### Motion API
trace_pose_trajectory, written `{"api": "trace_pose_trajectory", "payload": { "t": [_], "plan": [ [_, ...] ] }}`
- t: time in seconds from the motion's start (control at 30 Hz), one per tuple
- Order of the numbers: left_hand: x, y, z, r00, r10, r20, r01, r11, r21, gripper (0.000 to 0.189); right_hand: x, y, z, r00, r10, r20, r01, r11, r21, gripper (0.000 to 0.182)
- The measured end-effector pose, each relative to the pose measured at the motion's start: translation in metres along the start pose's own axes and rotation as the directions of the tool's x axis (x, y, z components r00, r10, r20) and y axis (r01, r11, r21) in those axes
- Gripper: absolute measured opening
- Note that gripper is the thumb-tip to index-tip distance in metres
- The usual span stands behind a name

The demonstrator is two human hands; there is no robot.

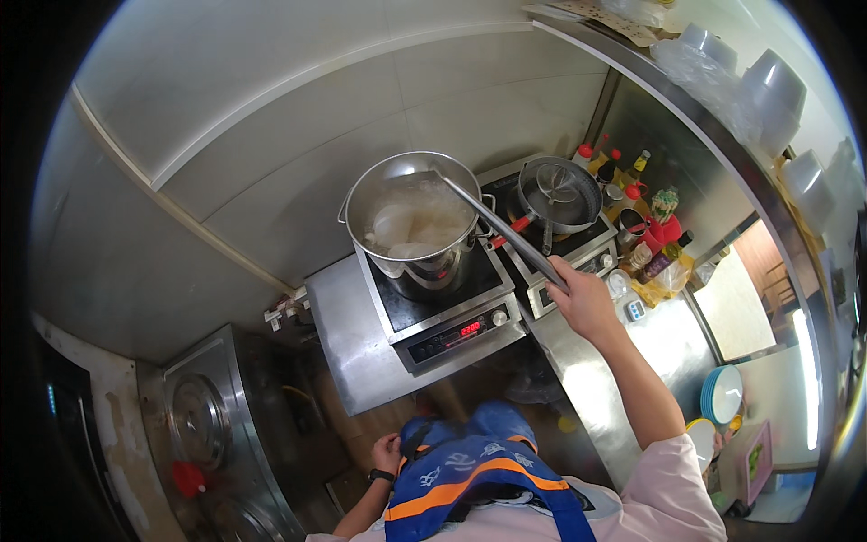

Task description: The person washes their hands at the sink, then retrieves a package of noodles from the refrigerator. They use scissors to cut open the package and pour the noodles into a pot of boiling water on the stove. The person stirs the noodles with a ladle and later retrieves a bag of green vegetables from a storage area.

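Observation:
A large stainless steel stockpot point(427, 271) stands on an induction cooker point(447, 332) whose red display is lit. Cloudy, steaming liquid point(420, 220) with pale pieces in it fills part of the pot. My right hand point(576, 295) grips a long metal utensil's handle point(515, 237), which slants down across the pot's right rim; its far end lies inside the pot, and steam blurs its shape. Down beside my apron point(467, 474), my left hand point(387, 450) hangs with its fingers partly curled, well away from the pot. Whether it holds anything is not clear.
Right of the pot, a frying pan point(576, 213) with a strainer point(557, 181) in it rests on a second induction cooker point(603, 245). Bottles point(667, 257), a red container point(660, 234) and a small timer point(635, 310) crowd the right counter point(589, 379). Stacked blue-rimmed plates point(721, 394) stand further right.

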State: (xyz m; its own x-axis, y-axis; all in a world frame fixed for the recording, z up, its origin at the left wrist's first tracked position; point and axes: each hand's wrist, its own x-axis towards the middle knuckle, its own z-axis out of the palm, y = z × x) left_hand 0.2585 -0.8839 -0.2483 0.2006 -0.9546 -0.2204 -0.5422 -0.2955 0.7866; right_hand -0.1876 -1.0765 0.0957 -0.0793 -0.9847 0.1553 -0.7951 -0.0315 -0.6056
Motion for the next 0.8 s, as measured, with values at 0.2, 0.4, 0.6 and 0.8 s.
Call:
{"api": "trace_pose_trajectory", "payload": {
  "t": [0.2,0.4,0.6,0.8],
  "plan": [
    [-0.008,-0.013,-0.026,0.989,-0.15,0.005,0.139,0.931,0.336,0.027,-0.002,0.01,-0.003,0.842,0.128,0.524,-0.491,0.584,0.646,0.022],
    [-0.016,-0.073,-0.045,0.837,-0.546,0.035,0.498,0.788,0.361,0.042,-0.014,0.047,-0.037,0.825,0.293,0.484,-0.552,0.228,0.802,0.024],
    [-0.022,-0.069,-0.031,0.821,-0.554,0.14,0.484,0.804,0.344,0.042,0.014,0.135,-0.017,0.707,0.527,0.472,-0.598,0.089,0.796,0.021],
    [-0.023,-0.046,-0.012,0.856,-0.493,0.154,0.456,0.861,0.224,0.035,0.052,0.186,0.025,0.724,0.405,0.558,-0.533,-0.184,0.826,0.028]
  ]
}}
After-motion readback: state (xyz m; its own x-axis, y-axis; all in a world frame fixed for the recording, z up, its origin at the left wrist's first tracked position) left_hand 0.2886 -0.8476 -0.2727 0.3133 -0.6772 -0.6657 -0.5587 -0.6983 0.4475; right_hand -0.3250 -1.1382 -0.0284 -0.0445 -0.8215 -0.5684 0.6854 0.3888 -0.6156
